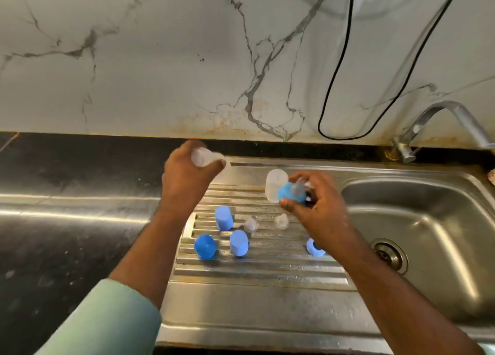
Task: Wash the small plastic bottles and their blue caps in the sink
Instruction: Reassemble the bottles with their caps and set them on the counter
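The left hand [187, 175] grips a small translucent plastic bottle [205, 157] over the ribbed steel draining board [267, 269]; the right hand [313, 202] pinches a blue plastic cap [290, 193]. Apparently sorting parts; next, carrying them to the sink basin [417, 220] for rinsing.

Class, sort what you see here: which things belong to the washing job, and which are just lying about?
Job: bottle in left hand; blue cap in right hand; standing bottle; loose caps; clear stoppers; sink; tap.

Lying about: black cable; dark counter.
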The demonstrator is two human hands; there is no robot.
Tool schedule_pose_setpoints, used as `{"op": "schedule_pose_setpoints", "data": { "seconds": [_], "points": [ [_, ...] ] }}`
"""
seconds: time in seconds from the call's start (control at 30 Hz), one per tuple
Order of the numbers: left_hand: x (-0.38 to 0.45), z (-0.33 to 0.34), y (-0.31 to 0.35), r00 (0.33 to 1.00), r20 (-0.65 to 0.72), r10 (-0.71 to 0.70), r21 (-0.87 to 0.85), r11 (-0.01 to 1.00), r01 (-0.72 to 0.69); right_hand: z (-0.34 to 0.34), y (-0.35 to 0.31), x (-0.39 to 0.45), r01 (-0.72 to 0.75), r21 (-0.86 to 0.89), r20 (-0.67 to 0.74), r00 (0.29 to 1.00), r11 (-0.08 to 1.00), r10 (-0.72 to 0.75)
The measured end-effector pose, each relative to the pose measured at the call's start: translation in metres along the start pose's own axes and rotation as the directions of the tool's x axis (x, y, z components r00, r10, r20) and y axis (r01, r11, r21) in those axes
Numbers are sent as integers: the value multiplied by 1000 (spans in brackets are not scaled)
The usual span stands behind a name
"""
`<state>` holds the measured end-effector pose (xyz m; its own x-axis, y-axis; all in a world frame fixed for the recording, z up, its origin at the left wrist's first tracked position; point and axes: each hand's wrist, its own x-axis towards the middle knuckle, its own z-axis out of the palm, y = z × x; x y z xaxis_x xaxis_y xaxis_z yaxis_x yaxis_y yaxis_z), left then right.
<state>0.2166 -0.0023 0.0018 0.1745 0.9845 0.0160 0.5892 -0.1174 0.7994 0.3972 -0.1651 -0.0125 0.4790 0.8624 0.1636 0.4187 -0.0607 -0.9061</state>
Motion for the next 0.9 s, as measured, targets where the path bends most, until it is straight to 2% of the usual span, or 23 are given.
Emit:
{"op": "schedule_pose_setpoints", "data": {
  "seconds": [0.03,0.07,0.17,0.2,0.27,0.33,0.37,0.43,0.5,0.6,0.7,0.8,0.9],
  "points": [
    [-8,-6,3,998,30,-50,-134,990,53,-2,-2,1,42,31,-65,997,999,-40],
    [-16,-11,6,989,105,-107,-256,958,131,-3,0,4,35,45,-62,998,998,-32],
    [-44,-19,10,917,351,-191,-540,758,365,-3,1,7,-141,-57,132,980,988,148],
    [-52,-21,11,881,431,-196,-568,699,433,-4,-2,6,-154,-49,110,981,987,159],
    [-64,-23,10,821,540,-184,-593,609,527,-10,-17,3,-76,109,57,996,991,70],
    [-75,-24,10,784,588,-200,-597,547,587,-16,-32,-7,-17,301,111,994,953,-17],
    [-80,-25,11,771,603,-205,-598,524,607,-17,-36,-11,0,334,160,985,943,-57],
    [-88,-26,11,756,624,-197,-610,482,629,-16,-40,-18,57,207,236,966,977,-107],
    [-94,-29,11,743,644,-181,-613,460,643,-16,-43,-23,122,73,249,959,990,-136],
    [-101,-30,10,708,687,-164,-573,477,667,-19,-50,-28,264,11,233,937,964,-260],
    [-107,-32,11,693,701,-171,-542,505,672,-20,-56,-34,390,-130,309,889,912,-336],
    [-113,-36,10,707,694,-136,-539,553,636,-18,-63,-40,292,-92,296,921,952,-254],
    [-121,-36,5,763,646,5,-621,585,522,-10,-70,-47,24,25,207,978,999,-28]
  ]
}}
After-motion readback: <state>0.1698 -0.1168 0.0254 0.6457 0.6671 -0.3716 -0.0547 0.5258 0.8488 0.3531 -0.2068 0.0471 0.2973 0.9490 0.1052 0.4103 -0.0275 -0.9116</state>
